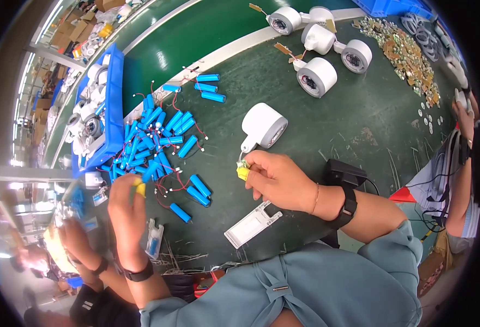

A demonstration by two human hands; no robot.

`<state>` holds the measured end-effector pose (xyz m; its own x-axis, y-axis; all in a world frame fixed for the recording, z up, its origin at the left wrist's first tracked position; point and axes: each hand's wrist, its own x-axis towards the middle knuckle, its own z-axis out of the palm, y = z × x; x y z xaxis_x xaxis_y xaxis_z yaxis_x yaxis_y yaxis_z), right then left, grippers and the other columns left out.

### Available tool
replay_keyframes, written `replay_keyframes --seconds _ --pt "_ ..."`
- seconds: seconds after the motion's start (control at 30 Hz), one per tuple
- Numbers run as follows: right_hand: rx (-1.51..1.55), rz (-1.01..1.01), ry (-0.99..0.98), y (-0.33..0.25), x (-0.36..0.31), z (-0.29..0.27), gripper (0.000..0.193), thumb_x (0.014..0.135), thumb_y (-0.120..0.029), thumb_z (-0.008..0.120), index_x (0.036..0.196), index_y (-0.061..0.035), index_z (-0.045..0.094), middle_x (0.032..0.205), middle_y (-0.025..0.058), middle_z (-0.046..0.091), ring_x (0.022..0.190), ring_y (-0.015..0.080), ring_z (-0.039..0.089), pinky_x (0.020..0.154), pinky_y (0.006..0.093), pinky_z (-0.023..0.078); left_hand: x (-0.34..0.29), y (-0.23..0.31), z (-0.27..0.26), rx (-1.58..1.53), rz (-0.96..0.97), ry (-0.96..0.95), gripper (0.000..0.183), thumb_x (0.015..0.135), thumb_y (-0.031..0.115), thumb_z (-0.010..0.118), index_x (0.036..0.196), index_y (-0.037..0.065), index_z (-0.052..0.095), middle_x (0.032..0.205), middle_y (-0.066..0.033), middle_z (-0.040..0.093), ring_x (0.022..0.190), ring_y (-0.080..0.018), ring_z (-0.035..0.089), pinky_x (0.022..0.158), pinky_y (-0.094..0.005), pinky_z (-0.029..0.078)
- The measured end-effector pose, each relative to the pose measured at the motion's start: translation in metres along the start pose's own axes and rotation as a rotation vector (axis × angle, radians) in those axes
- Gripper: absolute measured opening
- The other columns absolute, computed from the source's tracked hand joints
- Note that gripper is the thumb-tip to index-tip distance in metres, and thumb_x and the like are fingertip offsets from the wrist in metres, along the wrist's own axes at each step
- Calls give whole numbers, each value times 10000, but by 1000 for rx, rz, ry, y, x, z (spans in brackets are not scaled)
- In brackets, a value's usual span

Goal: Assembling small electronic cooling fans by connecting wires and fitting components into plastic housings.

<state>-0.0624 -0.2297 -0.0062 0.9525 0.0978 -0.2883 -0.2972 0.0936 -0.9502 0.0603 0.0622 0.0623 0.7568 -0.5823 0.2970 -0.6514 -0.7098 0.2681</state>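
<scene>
My right hand (pixel 281 182) is closed in a pinch on a small green circuit board (pixel 242 163), with yellow covering on a fingertip. A thin wire runs from the board to a white cylindrical housing (pixel 261 122) with a grey rim, lying on its side just beyond my fingers. My left hand (pixel 125 210), slightly blurred, is raised at the near edge of the blue battery pile (pixel 152 139); a yellow-covered tip shows, the fingers look loosely bent and apart, and I see nothing held. A white rectangular plastic cover (pixel 252 223) lies on the table below my right hand.
A blue bin (pixel 114 103) of white housings stands left of the batteries. Several white housings (pixel 316 79) with brown boards lie at the far side. Small circuit boards (pixel 403 52) are heaped far right. A black device (pixel 346 173) sits beside my right wrist. Other people's arms (pixel 460 114) show at both sides.
</scene>
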Motion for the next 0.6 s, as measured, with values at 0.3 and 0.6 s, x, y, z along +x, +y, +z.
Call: replay_keyframes --seconds 0.3,0.6 --pt "-9 -42 67 7 4 2 161 915 -108 502 990 27 549 799 97 662 617 156 644 560 300 496 36 51 59 -343 26 -93 352 784 -61 673 1124 19 630 950 -99 625 862 -197 639 759 -296 506" --pt "2 23 7 0 -2 2 164 977 -115 480 1103 -24 532 872 57 619 681 87 601 579 234 510 40 62 80 -470 172 -149 255 817 -100 579 1048 0 620 1080 -114 668 793 -146 635 664 -262 495"
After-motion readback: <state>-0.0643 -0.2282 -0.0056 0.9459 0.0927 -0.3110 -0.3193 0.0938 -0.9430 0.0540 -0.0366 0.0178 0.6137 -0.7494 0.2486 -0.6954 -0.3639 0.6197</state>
